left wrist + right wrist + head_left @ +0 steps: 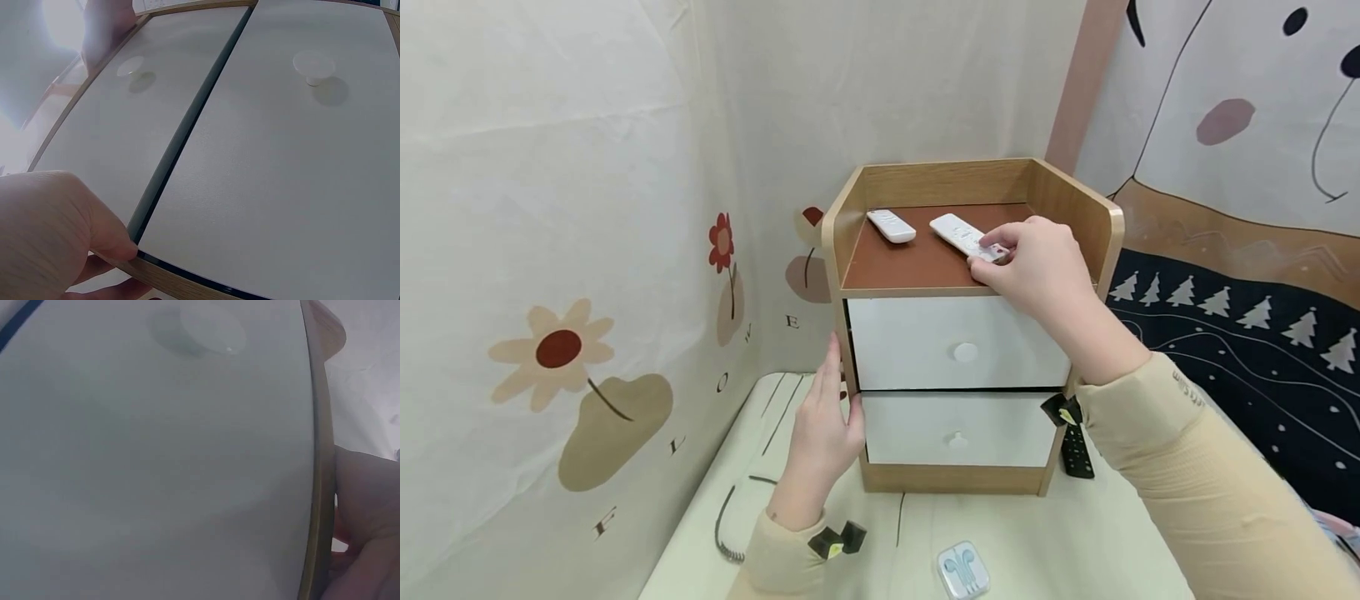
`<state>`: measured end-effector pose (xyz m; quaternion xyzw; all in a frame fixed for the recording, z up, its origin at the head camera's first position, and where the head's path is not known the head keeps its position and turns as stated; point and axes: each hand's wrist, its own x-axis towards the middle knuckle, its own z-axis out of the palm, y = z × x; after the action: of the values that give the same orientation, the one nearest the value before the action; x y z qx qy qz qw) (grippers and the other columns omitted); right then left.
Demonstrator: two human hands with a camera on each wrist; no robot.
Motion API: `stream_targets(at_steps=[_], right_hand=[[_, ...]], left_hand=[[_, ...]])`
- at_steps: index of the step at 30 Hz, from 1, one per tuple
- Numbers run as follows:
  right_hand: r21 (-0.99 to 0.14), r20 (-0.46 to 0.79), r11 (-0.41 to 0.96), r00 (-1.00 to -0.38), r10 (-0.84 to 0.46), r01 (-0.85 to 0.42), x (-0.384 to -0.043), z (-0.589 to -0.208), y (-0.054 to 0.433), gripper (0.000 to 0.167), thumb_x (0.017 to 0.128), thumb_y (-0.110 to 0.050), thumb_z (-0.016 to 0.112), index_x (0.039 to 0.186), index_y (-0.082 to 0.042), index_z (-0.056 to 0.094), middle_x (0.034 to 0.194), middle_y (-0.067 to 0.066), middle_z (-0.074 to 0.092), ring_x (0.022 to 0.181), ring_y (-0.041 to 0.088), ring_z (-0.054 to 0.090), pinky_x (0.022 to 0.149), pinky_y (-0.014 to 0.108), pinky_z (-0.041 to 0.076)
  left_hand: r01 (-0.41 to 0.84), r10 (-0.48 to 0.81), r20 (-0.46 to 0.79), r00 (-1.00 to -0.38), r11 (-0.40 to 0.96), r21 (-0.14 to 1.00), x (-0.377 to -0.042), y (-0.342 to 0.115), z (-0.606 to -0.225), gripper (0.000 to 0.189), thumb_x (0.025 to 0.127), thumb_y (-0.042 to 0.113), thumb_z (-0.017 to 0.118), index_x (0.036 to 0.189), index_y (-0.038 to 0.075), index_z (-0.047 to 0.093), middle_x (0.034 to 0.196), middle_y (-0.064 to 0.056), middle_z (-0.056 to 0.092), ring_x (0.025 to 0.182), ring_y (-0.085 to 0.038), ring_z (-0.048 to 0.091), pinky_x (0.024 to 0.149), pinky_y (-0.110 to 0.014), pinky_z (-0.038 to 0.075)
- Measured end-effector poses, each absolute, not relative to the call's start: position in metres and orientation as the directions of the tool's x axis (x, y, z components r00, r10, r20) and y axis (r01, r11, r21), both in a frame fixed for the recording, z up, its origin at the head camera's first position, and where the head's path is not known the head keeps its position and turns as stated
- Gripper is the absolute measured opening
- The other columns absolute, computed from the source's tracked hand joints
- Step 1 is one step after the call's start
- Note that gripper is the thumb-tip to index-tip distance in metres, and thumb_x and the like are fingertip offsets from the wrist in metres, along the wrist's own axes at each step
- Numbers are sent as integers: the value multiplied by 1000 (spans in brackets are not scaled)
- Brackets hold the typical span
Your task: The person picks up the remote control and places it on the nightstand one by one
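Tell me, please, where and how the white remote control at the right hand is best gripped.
Probably grip the white remote control by its near end, pinched across its narrow width, coming from the open front of the top shelf: that end points frontward, and the wooden rim walls the back and sides.

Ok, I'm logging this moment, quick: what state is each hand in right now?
Left hand: open, touching the drawer cabinet.
Right hand: pinching the longer white remote.
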<state>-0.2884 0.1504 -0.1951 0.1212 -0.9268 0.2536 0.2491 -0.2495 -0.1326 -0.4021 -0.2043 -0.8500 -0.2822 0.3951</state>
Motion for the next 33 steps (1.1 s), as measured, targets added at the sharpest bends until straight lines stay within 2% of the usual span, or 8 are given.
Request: stream_targets(at_steps=[5,10,14,22,27,33], right_hand=[[-432,380,851,-916,-130,-300,-293,-180,148,36,100,-38,73,126,-14,81,127,18,76,121,34,67,103,52,56],[-397,299,876,-941,-157,-273,-305,-172,139,41,103,-43,71,131,-15,78,129,17,74,121,34,66,105,52,54],[-374,289,885,-942,-172,-277,-317,-173,131,42,103,-44,71,133,-15,76,130,16,74,123,33,67,108,52,54],[-402,285,871,-943,-173,-281,-330,-175,124,44,104,-45,71,137,-16,73,140,15,72,133,33,65,116,52,50],[-375,285,878,-938,-197,-298,-331,-174,121,45,107,-46,66,143,-19,71,140,13,71,132,32,64,116,52,49],[-343,231,894,-949,-216,-288,-335,-174,117,48,110,-43,58,155,-29,65,154,10,66,146,31,58,120,53,47]], left_hand=[[566,114,785,-609,756,329,-248,-132,-401,93,95,-6,69,174,-3,20,156,-34,58,112,-46,75,85,-52,67],[567,113,785,-609,754,332,-250,-132,-402,93,95,-6,69,174,-3,20,155,-35,58,114,-47,75,86,-53,67],[565,104,782,-615,750,344,-251,-132,-403,94,95,-6,69,174,-1,20,158,-34,56,116,-48,75,89,-54,67],[570,103,792,-602,750,336,-251,-133,-404,93,94,-5,70,174,-3,21,150,-34,61,114,-47,74,86,-54,67],[562,101,786,-610,755,339,-254,-136,-404,94,94,-6,69,174,-1,20,156,-33,58,117,-47,74,88,-55,67],[555,98,780,-618,757,345,-252,-139,-403,94,95,-5,70,174,-1,20,153,-33,60,113,-47,75,87,-55,67]])
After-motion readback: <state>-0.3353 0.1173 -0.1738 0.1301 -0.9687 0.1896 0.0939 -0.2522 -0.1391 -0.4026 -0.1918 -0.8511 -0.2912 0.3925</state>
